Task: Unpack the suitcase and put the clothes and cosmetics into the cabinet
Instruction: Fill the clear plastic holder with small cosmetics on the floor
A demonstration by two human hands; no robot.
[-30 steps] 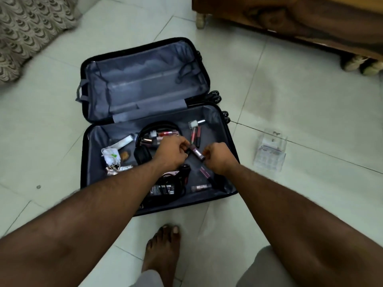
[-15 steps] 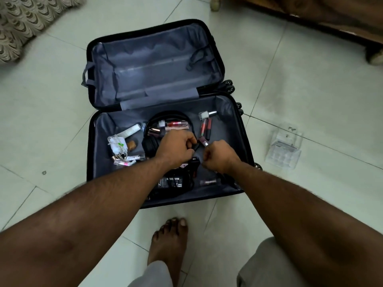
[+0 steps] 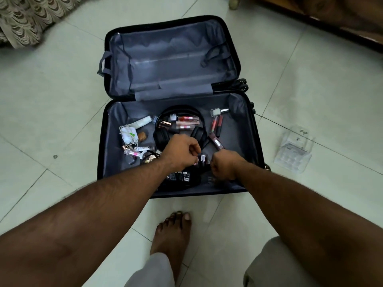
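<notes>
Grey-lined suitcase (image 3: 176, 112) lies open on the tiles, rigid-shelled; headphones (image 3: 180, 129) inside. Near half holds light, slick lip-gloss tubes (image 3: 216, 125), best pinched mid-barrel. My left hand (image 3: 182, 152) pinches something small and dark; right hand (image 3: 224, 165) is clenched, contents unclear.

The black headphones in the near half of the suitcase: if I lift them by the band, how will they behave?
The headphones probably lift as one stiff arc, their padded cups swinging a little. A thin black cable seems to trail from one cup, so it may drag. Lipstick tubes lying inside the band could roll.
</notes>
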